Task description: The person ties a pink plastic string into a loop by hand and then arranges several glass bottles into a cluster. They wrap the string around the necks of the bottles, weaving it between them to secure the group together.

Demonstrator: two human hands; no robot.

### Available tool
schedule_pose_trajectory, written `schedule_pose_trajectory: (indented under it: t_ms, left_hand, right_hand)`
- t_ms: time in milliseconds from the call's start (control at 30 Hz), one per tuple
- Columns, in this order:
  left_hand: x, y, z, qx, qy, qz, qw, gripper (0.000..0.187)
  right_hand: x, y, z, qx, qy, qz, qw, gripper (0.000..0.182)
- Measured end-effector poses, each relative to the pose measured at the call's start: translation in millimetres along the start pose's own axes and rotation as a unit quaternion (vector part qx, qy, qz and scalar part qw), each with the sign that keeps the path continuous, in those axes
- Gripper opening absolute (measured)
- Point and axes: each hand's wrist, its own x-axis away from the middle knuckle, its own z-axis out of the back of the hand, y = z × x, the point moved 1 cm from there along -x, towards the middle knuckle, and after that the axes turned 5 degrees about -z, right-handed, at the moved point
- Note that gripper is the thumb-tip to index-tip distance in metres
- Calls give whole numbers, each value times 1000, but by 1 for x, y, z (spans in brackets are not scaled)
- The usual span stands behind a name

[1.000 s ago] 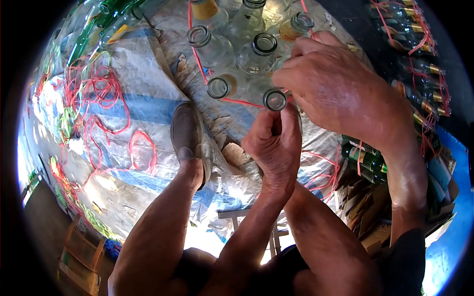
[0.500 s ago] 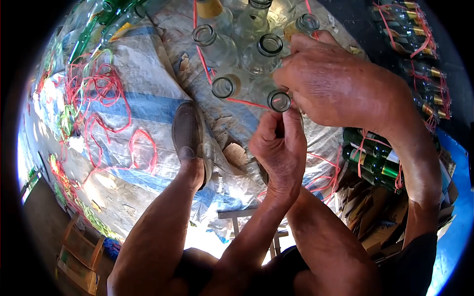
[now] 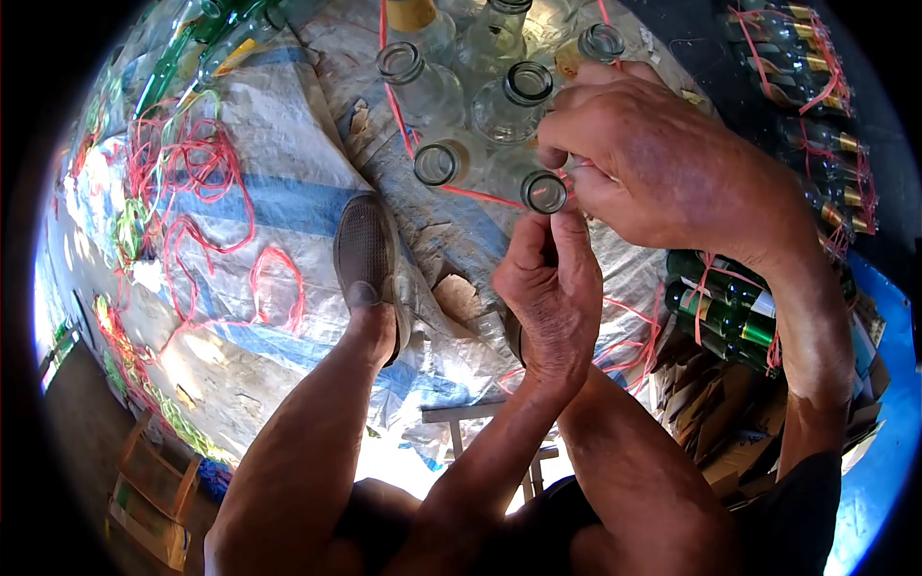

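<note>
While pink twine (image 3: pixel 480 197) is ringing clear glass bottles (image 3: pixel 430 96), my left hand (image 3: pixel 554 293) is crooking narrowly beside the nearest, my right hand (image 3: pixel 663 158) arching nearby. Cannot tell either grip.

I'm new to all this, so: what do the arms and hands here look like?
A person's: the left hand and right hand are bare, without gloves or watch. The right arm has a dark sleeve; no left sleeve shows.

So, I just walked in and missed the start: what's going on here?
A person is busy over upright clear bottles with pink twine around them. The left grip is by the nearest bottle's mouth; the right grip is beside it, near the twine. Just what each pinches is hidden.
</note>
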Motion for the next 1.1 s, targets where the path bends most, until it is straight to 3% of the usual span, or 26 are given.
schedule_pose_trajectory:
  t_ms: [200, 300, 400, 500, 600, 700, 900, 1100]
  left_hand:
    - [-1, 5, 0, 2, -15, 14, 1000, 18]
    - [-2, 11, -2, -10, -17, 13, 1000, 19]
    - [-1, 7, -3, 16, -16, 29, 999, 21]
    - [0, 8, -4, 18, -12, 26, 999, 21]
    - [1, 4, -2, 49, -24, 46, 997, 21]
    - [2, 0, -2, 34, -16, 38, 999, 20]
    - [1, 1, -2, 13, -30, 33, 999, 24]
    - [0, 7, -6, 50, -44, 97, 993, 28]
  right_hand:
    - [3, 1, 0, -86, 62, -18, 994, 20]
    - [3, -1, 2, -182, 29, -104, 977, 19]
    - [6, -1, -7, -202, 91, -85, 971, 18]
    - [8, 0, -11, -85, 170, -7, 982, 15]
    - [8, -4, -7, 55, 190, 11, 980, 11]
    - [4, -11, 1, 114, 178, 41, 977, 7]
    - [5, -13, 5, 53, 184, -6, 982, 4]
    - [11, 4, -8, -186, 146, -134, 962, 12]
